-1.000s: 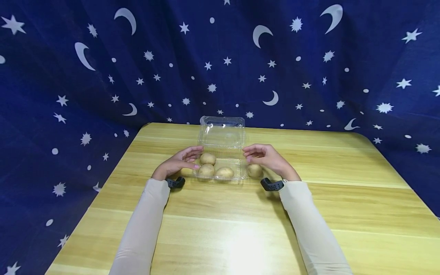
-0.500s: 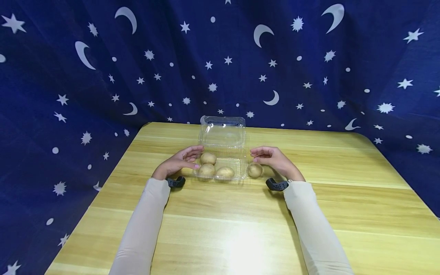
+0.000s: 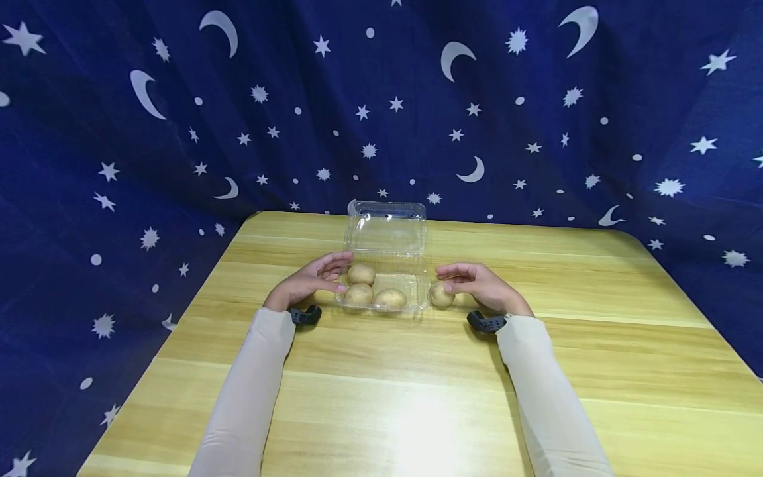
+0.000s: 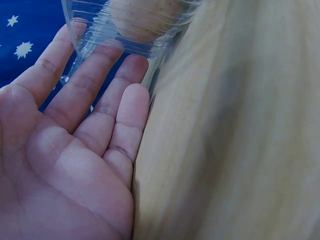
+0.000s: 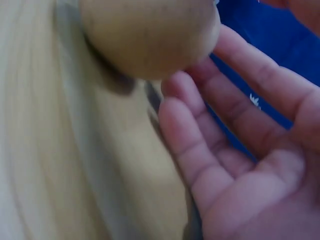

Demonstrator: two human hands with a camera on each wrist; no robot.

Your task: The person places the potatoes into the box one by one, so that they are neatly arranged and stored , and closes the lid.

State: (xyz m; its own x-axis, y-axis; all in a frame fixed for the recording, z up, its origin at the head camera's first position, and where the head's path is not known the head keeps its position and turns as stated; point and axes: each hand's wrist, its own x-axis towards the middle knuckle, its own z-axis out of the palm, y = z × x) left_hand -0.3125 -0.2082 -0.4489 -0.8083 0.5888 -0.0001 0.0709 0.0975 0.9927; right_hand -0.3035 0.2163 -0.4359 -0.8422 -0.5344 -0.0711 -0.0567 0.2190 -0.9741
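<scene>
A clear plastic clamshell box (image 3: 417, 285) lies on the table with its lid (image 3: 386, 228) raised at the back. Inside are three potatoes, one at the back left (image 3: 361, 274), one at the front left (image 3: 358, 295) and one at front centre (image 3: 390, 299). My left hand (image 3: 310, 281) rests against the box's left side; in the left wrist view its straight fingers (image 4: 95, 85) reach the ridged wall. Just right of the box sits another potato (image 3: 440, 295). My right hand (image 3: 483, 286) is beside it, thumb overlapping it, with extended fingers (image 5: 182, 125) right at its surface in the right wrist view.
The wooden table (image 3: 357, 397) stretches to both sides and toward me. Behind it hangs a dark blue curtain (image 3: 381, 79) with white moons and stars. Black bands (image 3: 305, 316) are worn on both wrists.
My right hand has backed off to the right from the box's edge, then lowered beside the loose potato. The left hand has stayed at the box.
</scene>
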